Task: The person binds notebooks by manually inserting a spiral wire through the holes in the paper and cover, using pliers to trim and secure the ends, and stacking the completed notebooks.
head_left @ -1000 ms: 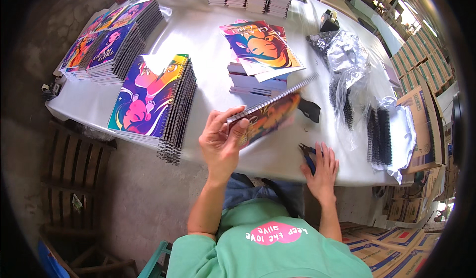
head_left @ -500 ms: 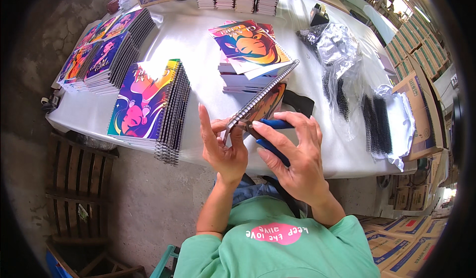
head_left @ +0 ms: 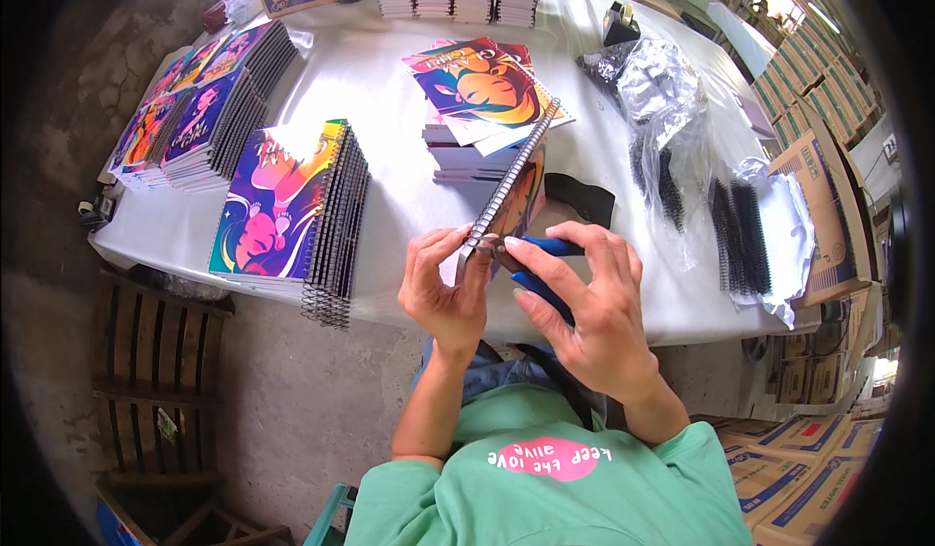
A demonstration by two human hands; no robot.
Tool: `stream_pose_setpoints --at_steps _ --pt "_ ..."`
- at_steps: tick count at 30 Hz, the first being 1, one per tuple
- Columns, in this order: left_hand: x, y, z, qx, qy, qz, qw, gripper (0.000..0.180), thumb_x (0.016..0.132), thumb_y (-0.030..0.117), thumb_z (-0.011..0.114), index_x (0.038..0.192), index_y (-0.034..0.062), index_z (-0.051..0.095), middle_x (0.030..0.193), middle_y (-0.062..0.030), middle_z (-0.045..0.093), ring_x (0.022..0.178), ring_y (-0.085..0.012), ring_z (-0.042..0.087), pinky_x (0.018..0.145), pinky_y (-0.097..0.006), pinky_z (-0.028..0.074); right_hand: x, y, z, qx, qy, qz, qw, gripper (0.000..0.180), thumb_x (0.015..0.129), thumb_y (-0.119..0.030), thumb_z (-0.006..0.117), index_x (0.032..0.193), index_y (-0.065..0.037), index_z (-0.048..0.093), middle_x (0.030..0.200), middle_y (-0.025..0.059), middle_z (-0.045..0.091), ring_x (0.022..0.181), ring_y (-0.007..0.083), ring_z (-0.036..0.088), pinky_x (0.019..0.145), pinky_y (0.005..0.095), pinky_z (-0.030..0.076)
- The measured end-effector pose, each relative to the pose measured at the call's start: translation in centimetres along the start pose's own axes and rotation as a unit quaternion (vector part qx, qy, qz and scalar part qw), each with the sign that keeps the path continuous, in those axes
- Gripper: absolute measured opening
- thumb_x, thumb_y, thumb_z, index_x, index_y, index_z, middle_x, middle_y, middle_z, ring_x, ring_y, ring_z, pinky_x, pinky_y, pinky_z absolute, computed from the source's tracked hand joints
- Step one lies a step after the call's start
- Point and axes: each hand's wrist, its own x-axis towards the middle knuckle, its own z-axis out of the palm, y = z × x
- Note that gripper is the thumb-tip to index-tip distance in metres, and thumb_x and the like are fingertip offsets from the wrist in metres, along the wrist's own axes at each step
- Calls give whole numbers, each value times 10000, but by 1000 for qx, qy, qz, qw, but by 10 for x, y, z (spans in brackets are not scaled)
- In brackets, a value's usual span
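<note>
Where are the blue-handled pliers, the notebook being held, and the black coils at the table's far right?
Blue-handled pliers (head_left: 539,290): head view, on the lower handle.
Held notebook (head_left: 520,195): head view, on its colourful cover.
Black coils (head_left: 748,239): head view, mid-bundle.

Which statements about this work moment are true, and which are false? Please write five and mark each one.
1. The right hand holds pliers with blue handles. True.
2. The left hand holds a roll of tape. False: the left hand holds one end of a spiral-bound notebook.
3. The pliers' tip is at the notebook end beside the left hand. True.
4. The person wears a red shirt. False: the shirt is green.
5. Black coils lie toward the right side of the table. True.
</note>
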Motion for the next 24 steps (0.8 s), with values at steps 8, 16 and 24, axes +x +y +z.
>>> stream_pose_setpoints --at_steps 8,16,24 --pt "1 8 -2 61 -7 20 998 308 664 -83 734 954 11 686 836 -80 689 756 -202 627 714 -300 502 -3 -6 -7 -36 -47 20 998 372 829 -307 638 1192 -235 605 1055 65 533 987 258 492 879 488 365" --pt "-2 2 -4 112 -19 115 987 285 678 -60 748 950 -27 671 789 -83 664 676 -165 562 629 -266 458 0 13 -8 604 -279 324 672 385 952 -330 489 1262 -101 498 916 66 585 786 124 564 611 275 485" --pt "6 5 -10 -57 72 -176 980 217 904 106 601 1070 -31 629 923 -30 565 782 -56 493 693 -186 415 -54 67 24 17 -73 128 989 409 874 -232 569 1271 -151 510 1098 172 491 1054 330 475 929 475 363"
